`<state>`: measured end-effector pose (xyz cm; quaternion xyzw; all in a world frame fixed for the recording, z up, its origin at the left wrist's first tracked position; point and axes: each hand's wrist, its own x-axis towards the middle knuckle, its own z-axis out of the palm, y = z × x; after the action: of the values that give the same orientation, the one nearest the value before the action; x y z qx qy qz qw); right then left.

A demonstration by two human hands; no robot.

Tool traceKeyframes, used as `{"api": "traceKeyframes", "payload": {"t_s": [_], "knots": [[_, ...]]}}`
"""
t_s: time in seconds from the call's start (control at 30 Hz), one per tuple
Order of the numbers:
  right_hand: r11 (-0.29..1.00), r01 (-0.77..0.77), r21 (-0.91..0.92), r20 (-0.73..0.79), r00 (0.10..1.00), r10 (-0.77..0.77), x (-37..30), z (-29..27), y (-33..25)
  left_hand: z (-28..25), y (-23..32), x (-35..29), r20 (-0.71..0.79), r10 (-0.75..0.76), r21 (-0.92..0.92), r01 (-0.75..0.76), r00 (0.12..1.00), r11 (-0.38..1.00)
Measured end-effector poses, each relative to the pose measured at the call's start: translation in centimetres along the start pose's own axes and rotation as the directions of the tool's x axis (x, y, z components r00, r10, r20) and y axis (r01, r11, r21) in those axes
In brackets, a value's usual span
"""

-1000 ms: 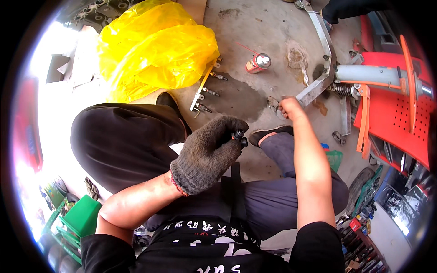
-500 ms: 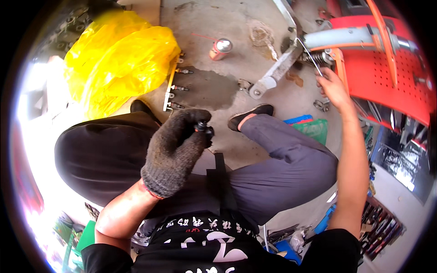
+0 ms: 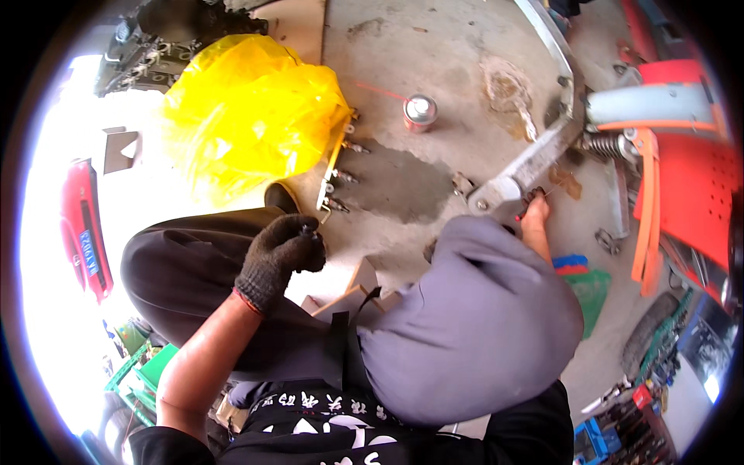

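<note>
My left hand [image 3: 280,256], in a dark grey knit glove, is raised above my left thigh. Its fingers are closed round a small black part [image 3: 309,230], mostly hidden by the glove. My bare right hand [image 3: 535,215] reaches low beyond my right knee, beside the jointed end of a grey metal leg [image 3: 496,194]. Its fingers are closed on a thin metal tool [image 3: 552,189], of which only a faint length shows. To the right of my left hand's foot lies a rail [image 3: 332,172] with several injector-like parts along it.
A yellow plastic bag [image 3: 256,116] covers something at the left. A spray can [image 3: 420,113] with a red straw stands on the stained floor. Red-and-orange equipment [image 3: 686,194] rises at the right, near a green bag [image 3: 590,298]. A cardboard box [image 3: 358,280] sits between my legs.
My right hand has come down toward the floor with the thin metal tool. My right knee has risen and swung across my forearm. My left hand still grips the black part; the view has shifted.
</note>
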<state>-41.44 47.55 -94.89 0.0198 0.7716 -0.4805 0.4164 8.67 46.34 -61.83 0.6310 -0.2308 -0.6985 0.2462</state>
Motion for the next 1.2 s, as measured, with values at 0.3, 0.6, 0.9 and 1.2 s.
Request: {"api": "traceKeyframes", "payload": {"t_s": [0.3,0.6,0.9,1.2], "knots": [[0.992,-0.022,0.124,0.124,0.992,0.006,-2.4,-2.9,-4.8,1.6,1.1,2.5,0.078,-0.060,-0.029,0.063,0.995,0.998],[0.746,0.484,-0.457,0.366,0.867,-0.338,-25.4,-8.3,-20.5,1.7,7.0,-3.8,0.451,0.376,-0.306,-0.255,0.809,0.917],[0.356,0.922,0.153,0.907,0.012,-0.422,-52.4,4.4,-27.8,-1.8,14.2,-10.0,0.392,0.735,-0.292,-0.683,0.554,0.670],[0.369,0.857,0.360,0.841,-0.127,-0.526,-52.1,8.5,-21.9,-3.6,14.8,-10.9,0.302,0.775,-0.559,-0.555,0.555,0.616]]}}
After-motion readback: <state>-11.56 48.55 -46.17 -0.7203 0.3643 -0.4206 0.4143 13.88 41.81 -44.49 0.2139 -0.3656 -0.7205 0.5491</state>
